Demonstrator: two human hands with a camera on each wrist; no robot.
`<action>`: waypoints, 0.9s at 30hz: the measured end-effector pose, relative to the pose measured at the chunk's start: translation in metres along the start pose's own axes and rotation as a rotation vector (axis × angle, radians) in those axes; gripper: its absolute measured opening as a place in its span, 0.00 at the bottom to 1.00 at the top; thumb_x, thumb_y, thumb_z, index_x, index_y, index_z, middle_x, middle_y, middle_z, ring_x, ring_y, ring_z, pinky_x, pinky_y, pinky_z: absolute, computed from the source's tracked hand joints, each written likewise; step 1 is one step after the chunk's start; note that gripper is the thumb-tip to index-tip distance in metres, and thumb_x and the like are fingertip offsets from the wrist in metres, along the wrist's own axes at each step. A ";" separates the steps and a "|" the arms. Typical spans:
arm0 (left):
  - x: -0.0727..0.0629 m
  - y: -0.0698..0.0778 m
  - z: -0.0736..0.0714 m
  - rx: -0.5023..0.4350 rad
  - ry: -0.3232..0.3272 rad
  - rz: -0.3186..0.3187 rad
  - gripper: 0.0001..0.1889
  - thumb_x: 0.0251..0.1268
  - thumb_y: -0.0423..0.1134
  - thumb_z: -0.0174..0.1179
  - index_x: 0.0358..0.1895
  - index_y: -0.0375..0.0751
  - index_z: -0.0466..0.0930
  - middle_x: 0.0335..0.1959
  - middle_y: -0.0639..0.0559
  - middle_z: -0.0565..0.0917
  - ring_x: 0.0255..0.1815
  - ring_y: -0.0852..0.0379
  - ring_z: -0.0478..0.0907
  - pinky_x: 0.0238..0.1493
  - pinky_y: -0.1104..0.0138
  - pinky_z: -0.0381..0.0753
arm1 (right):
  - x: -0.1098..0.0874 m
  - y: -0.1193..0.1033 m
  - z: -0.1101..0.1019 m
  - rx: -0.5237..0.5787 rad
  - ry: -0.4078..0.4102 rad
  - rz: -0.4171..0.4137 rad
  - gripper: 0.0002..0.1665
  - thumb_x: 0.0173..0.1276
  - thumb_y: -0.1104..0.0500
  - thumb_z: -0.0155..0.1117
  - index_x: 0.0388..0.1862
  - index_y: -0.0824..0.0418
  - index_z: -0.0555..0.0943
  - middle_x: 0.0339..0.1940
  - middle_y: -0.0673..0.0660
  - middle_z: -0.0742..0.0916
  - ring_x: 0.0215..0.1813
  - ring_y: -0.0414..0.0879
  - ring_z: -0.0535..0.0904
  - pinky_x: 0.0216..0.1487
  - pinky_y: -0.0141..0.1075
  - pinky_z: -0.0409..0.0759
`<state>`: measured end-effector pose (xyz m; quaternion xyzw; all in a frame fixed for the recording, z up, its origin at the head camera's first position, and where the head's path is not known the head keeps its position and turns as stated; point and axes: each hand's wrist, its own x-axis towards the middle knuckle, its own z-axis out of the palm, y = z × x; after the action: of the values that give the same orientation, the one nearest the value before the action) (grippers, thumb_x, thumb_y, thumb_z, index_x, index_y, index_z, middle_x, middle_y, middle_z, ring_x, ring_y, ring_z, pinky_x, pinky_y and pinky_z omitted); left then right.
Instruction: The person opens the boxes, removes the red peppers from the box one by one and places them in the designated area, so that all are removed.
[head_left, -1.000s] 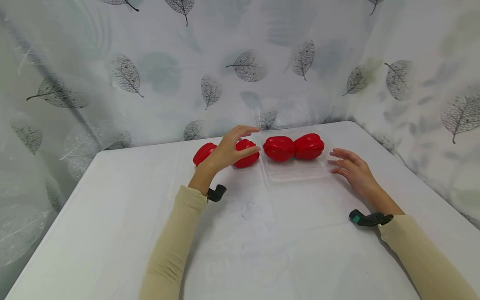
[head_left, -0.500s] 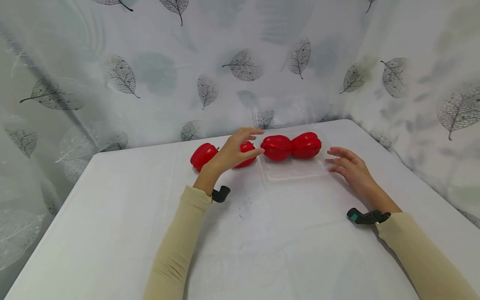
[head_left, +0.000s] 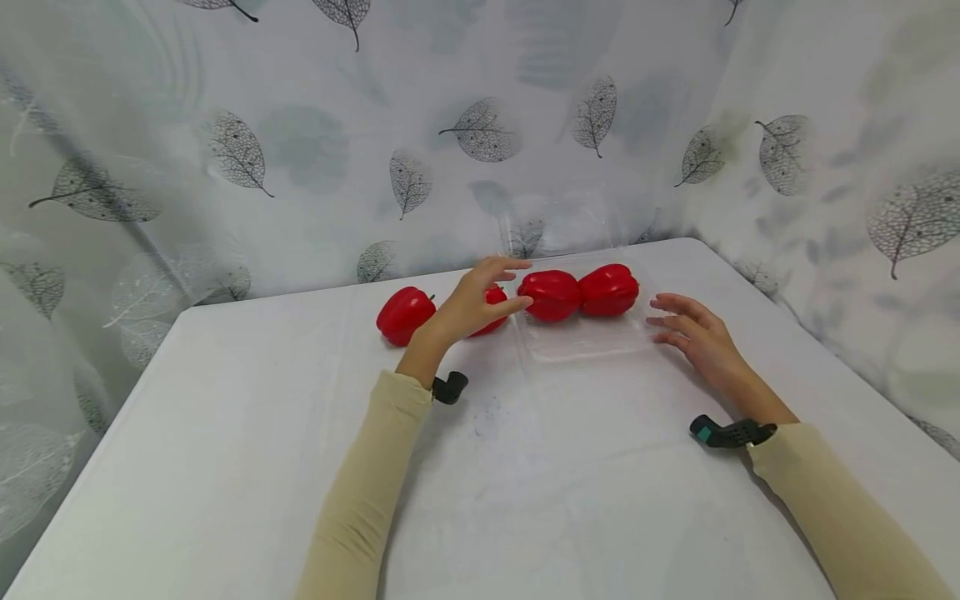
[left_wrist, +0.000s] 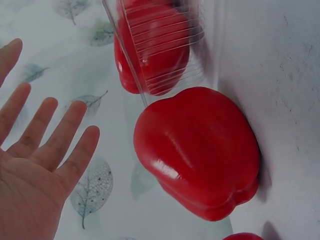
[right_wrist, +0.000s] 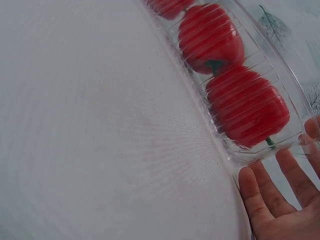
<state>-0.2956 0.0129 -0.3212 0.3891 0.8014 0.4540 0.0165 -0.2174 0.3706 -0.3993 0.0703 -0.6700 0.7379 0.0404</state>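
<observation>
Two red bell peppers, a left one (head_left: pixel 551 295) and a right one (head_left: pixel 609 290), lie side by side in a clear plastic clamshell container (head_left: pixel 585 346) with its lid (head_left: pixel 562 217) raised behind. My left hand (head_left: pixel 468 304) is at the container's left side, fingers spread and holding nothing, as the left wrist view shows. It partly covers a third bell pepper (left_wrist: pixel 197 150) on the table just outside the container. Another bell pepper (head_left: pixel 406 317) lies farther left. My right hand (head_left: pixel 697 337) is at the container's right end, fingers loosely extended, fingertips right at its wall in the right wrist view.
A white-covered table (head_left: pixel 570 500) lies under everything. Behind it and along the right hangs a pale curtain (head_left: pixel 300 150) printed with grey leaves. Small dark marks (head_left: pixel 483 412) show on the cloth in front of the left hand.
My left hand has shifted right toward the container, uncovering more of the leftmost pepper. The right hand stays by the container's right end. The head view has turned slightly.
</observation>
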 end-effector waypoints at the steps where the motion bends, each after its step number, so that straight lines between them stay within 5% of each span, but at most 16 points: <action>1: 0.001 0.000 0.001 -0.005 -0.001 -0.003 0.29 0.65 0.41 0.64 0.68 0.45 0.68 0.67 0.47 0.69 0.67 0.46 0.70 0.65 0.51 0.71 | 0.000 0.000 0.000 0.000 0.000 0.000 0.19 0.77 0.59 0.53 0.64 0.56 0.70 0.59 0.48 0.77 0.55 0.37 0.80 0.51 0.28 0.80; 27: 0.023 -0.011 0.028 -0.020 -0.027 -0.038 0.28 0.65 0.40 0.65 0.67 0.43 0.69 0.66 0.48 0.70 0.66 0.47 0.68 0.62 0.53 0.75 | 0.000 -0.003 0.003 -0.015 0.026 0.027 0.20 0.77 0.60 0.51 0.66 0.58 0.67 0.59 0.48 0.76 0.55 0.37 0.80 0.51 0.27 0.80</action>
<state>-0.3073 0.0439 -0.3378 0.3798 0.8037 0.4563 0.0400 -0.2166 0.3684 -0.3957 0.0514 -0.6759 0.7341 0.0393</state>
